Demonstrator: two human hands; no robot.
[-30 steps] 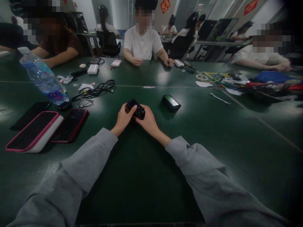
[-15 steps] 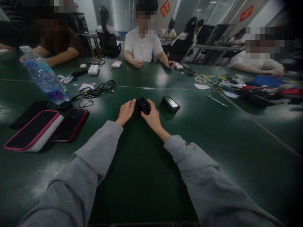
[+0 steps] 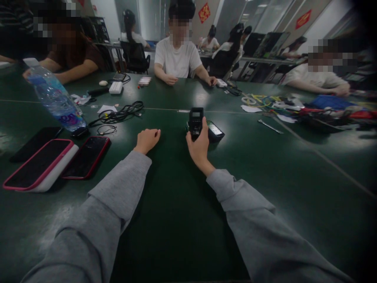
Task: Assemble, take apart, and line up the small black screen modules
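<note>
Grey sleeves: both forearms are covered by them and are stretched from the near edge toward the middle of the table (image 3: 176, 220).
Left hand (image 3: 146, 140): it is laid on the table just left of centre, fingers loosely curled, nothing held; it is kept apart from the device.
Right hand (image 3: 199, 147): its fingers are closed around the lower part of a black device (image 3: 196, 122), with the thumb laid up the device's right side.
Device: it is held upright, just right of centre and raised off the table, with a small pale window seen near its top.
Black box (image 3: 215, 130): it is lain flat just behind and right of the device, partly hidden by it; whether the two touch cannot be told.
Phones: a pink-edged one (image 3: 38, 163) and a red-edged one (image 3: 86, 156) are set side by side at near left, with a dark one (image 3: 37, 138) beyond them.
Bottle (image 3: 54, 96): a clear one is seen tilted at far left.
Cables (image 3: 119, 113): a black tangle is lain left of centre, farther out.
Wrench (image 3: 270, 126): it is lain flat at right, well apart from the hands.
Far side: a person in a white shirt (image 3: 178, 59) is seated with both hands on the table.
</note>
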